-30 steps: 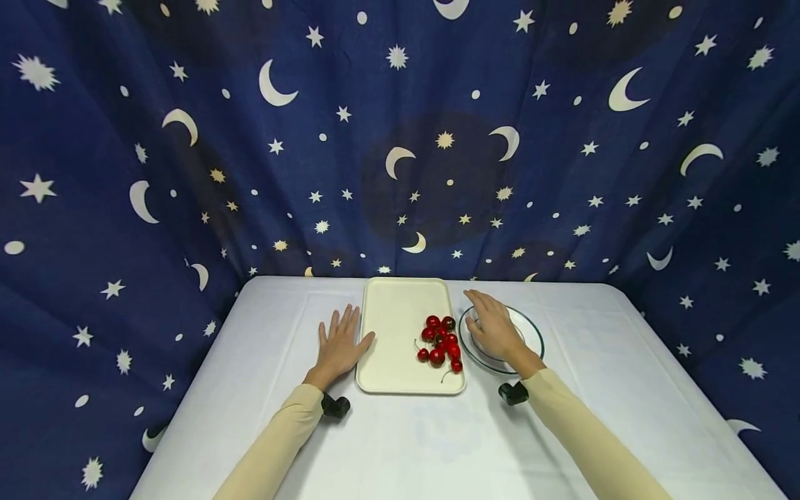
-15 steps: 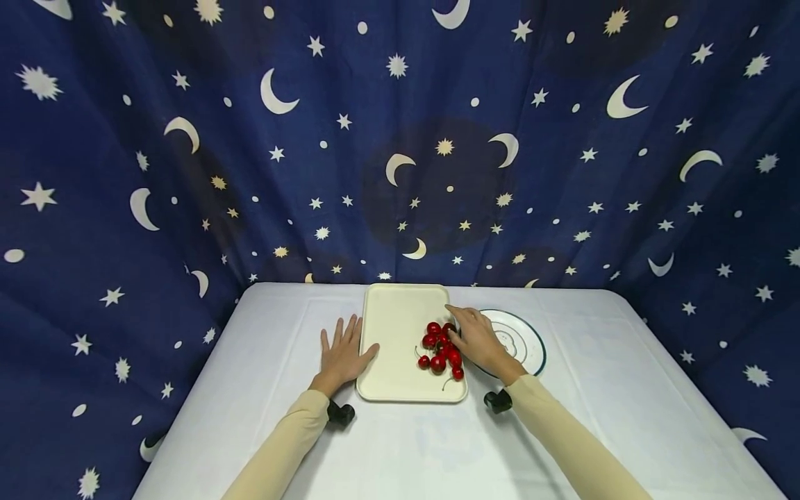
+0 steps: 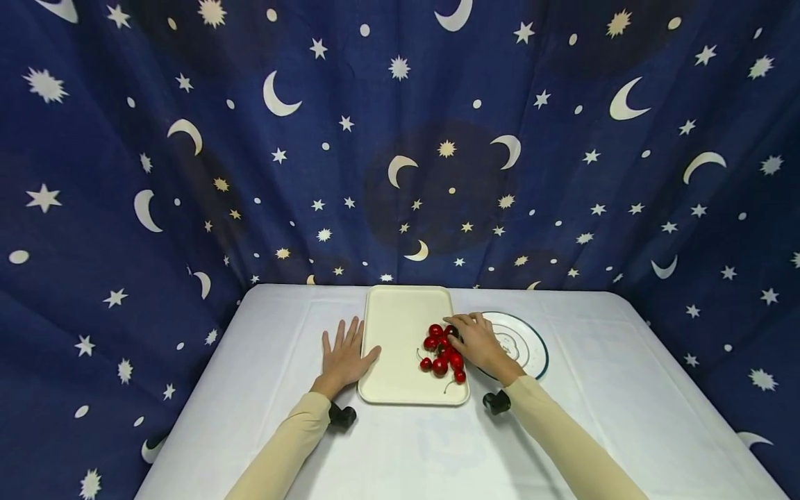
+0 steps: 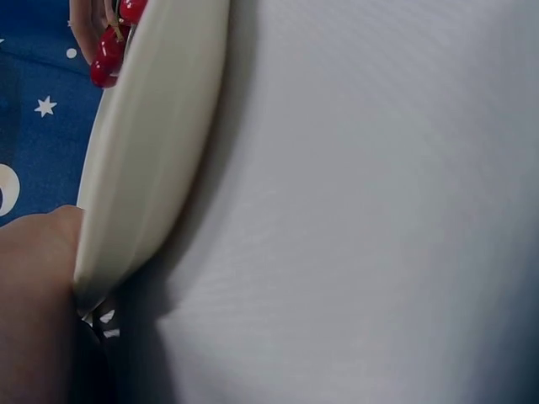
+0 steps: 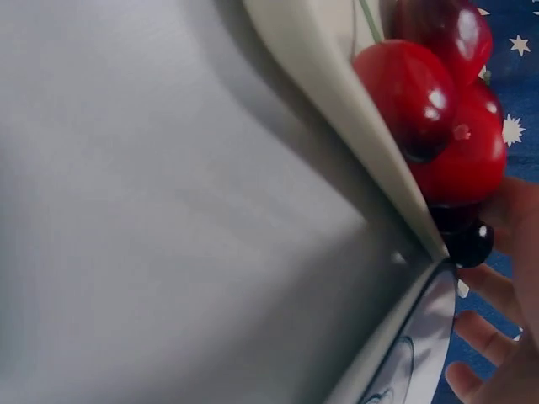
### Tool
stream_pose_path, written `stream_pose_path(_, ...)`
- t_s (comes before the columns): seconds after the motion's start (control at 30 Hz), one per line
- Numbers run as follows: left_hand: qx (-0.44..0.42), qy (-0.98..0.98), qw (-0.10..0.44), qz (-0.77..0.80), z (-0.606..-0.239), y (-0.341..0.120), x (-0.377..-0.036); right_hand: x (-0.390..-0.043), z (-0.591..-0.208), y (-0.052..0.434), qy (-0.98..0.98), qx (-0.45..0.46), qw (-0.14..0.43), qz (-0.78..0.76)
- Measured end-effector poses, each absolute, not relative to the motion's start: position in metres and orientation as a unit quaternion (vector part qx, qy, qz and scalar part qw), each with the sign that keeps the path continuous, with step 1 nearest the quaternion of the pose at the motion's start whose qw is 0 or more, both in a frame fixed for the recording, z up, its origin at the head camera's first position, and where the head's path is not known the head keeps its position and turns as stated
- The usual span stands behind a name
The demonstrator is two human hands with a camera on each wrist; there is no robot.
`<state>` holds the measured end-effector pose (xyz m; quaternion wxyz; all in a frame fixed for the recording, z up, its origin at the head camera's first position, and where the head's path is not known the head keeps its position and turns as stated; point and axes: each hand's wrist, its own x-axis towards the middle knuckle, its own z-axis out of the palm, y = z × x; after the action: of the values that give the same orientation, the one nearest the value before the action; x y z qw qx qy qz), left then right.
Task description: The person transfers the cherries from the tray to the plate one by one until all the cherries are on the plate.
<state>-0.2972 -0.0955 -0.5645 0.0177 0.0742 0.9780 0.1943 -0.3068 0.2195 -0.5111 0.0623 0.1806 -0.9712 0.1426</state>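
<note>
I log: cherries (image 3: 442,347), glossy red skins with bright highlights. Tray (image 3: 400,326), smooth cream plastic, matt. Plate (image 3: 531,344), glazed ceramic by its look, shiny. Surface (image 3: 400,444) under smooth white cloth. Backdrop (image 3: 400,139), matt printed fabric.

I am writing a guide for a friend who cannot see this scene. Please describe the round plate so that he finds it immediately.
On the white table a cream rectangular tray lies in the middle, with red cherries on its right side. Just right of the tray, behind the right hand, lies the plate: the only round dish, white with a dark green rim.
</note>
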Motion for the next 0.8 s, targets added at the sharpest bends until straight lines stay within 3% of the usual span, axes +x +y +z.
stream_pose_path(0.33, 0.075, 0.979, 0.013, 0.192, -0.565, -0.093, -0.296, -0.309, -0.508, 0.214, -0.975, 0.172, 0.056, 0.128)
stream_pose_path(0.8, 0.079, 0.978, 0.016, 0.193, -0.565, -0.097, -0.296, -0.309, -0.509, 0.224, -0.963, 0.158, 0.14, 0.165)
